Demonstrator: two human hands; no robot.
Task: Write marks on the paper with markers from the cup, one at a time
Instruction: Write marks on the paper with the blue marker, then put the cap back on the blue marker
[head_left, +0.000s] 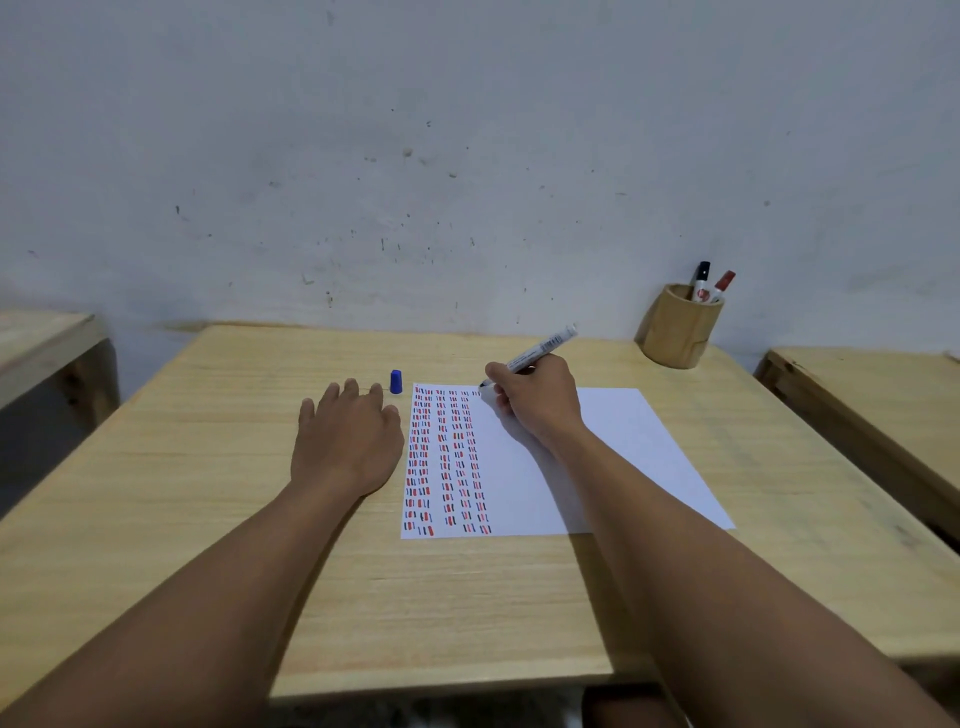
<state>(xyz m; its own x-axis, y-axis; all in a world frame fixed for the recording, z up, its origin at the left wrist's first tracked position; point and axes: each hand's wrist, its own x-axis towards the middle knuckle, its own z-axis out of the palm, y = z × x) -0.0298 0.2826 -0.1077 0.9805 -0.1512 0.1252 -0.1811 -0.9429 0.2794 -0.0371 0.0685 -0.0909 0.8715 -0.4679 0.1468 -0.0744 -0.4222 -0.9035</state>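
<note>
A white sheet of paper (613, 457) lies on the wooden table (208, 467), its left part filled with columns of short red, blue and black marks. My right hand (540, 397) grips an uncapped marker (543, 347), tip touching the paper near its top edge. My left hand (345, 434) rests flat on the table just left of the sheet, fingers apart, holding nothing. A blue marker cap (396, 381) stands upright beyond my left fingertips. A wooden cup (678, 327) at the back right holds a black-capped marker (701, 278) and a red-capped marker (722, 285).
A scuffed pale wall runs right behind the table. Another wooden table (872, 395) stands to the right across a narrow gap, and a third table (41, 338) shows at the left edge.
</note>
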